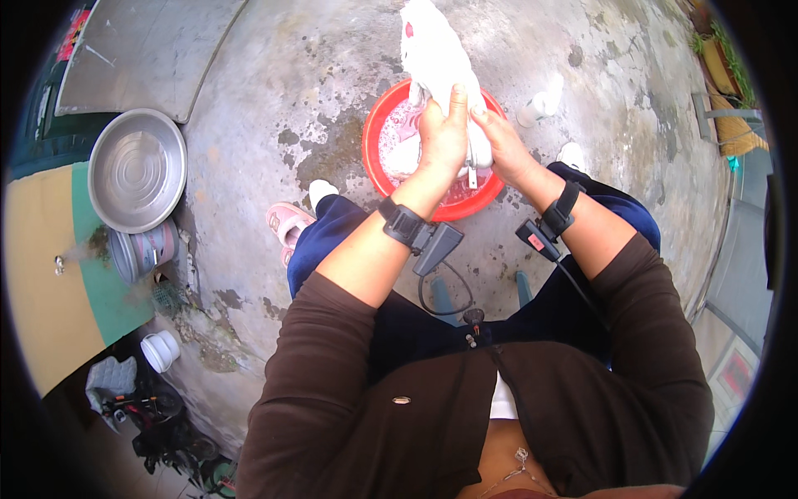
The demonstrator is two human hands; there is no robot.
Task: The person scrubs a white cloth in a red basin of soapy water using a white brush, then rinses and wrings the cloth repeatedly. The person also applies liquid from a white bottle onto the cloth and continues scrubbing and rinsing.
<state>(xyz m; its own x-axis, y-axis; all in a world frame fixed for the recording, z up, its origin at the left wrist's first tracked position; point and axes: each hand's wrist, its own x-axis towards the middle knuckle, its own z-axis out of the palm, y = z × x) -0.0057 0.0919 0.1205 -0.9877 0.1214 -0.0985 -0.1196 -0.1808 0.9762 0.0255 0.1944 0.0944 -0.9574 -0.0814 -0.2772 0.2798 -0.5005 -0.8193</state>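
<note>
Both of my hands grip a wet-looking white garment (439, 53) above a red plastic basin (376, 163). My left hand (444, 134) has its thumb laid along the cloth, and my right hand (504, 146) pinches the other side. Part of the garment stretches beyond the basin's far rim and carries a small red patch. A pale tag or strip (472, 179) dangles below it, between my wrists. Inside the basin is foamy, pinkish water (394, 134) with more white cloth (400, 157) in it. My hands cover some of the basin's inside.
A white bottle (533, 111) stands on the concrete floor right of the basin. Pink slippers (290, 221) lie beside my left foot. Along the left are a metal basin (137, 171), a bucket (149, 249) and a white pail (160, 350). A broom (735, 128) is at the right edge.
</note>
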